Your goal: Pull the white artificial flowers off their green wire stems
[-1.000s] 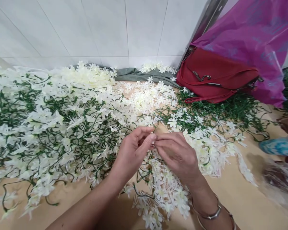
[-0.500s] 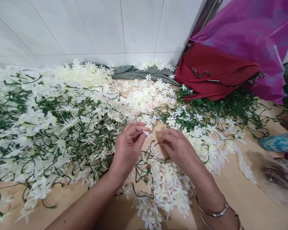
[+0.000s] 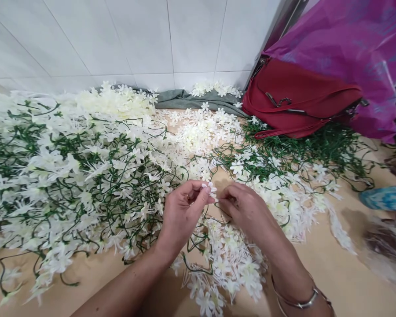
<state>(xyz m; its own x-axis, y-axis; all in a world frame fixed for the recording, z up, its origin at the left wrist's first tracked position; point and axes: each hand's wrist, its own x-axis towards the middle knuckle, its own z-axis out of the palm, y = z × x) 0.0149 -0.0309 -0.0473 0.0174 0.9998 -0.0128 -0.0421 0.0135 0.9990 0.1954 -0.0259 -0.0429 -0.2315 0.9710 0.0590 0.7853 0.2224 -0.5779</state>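
Observation:
Between the thumb and fingers of my left hand (image 3: 186, 207) is a small white artificial flower (image 3: 211, 190). My right hand (image 3: 242, 204) is closed in a pinch just to the right of it, with a thin green plastic stem at its fingertips, mostly hidden by the fingers. The two hands nearly meet. Below them lies a heap of loose white flowers (image 3: 231, 264) with a few green stems among them. To the left spreads a large pile of white flowers on green stems (image 3: 86, 176).
Loose white petals (image 3: 201, 130) lie at the back by a grey-green cloth (image 3: 185, 99) along the tiled wall (image 3: 145, 39). At right, a red bag (image 3: 300, 99) rests on green stems (image 3: 317, 145), beside a purple plastic bag (image 3: 343, 39) and a blue-white object (image 3: 386, 198).
My left hand has moved slightly down and right, bringing the white flower close to my right fingertips. The right hand has stayed almost in place.

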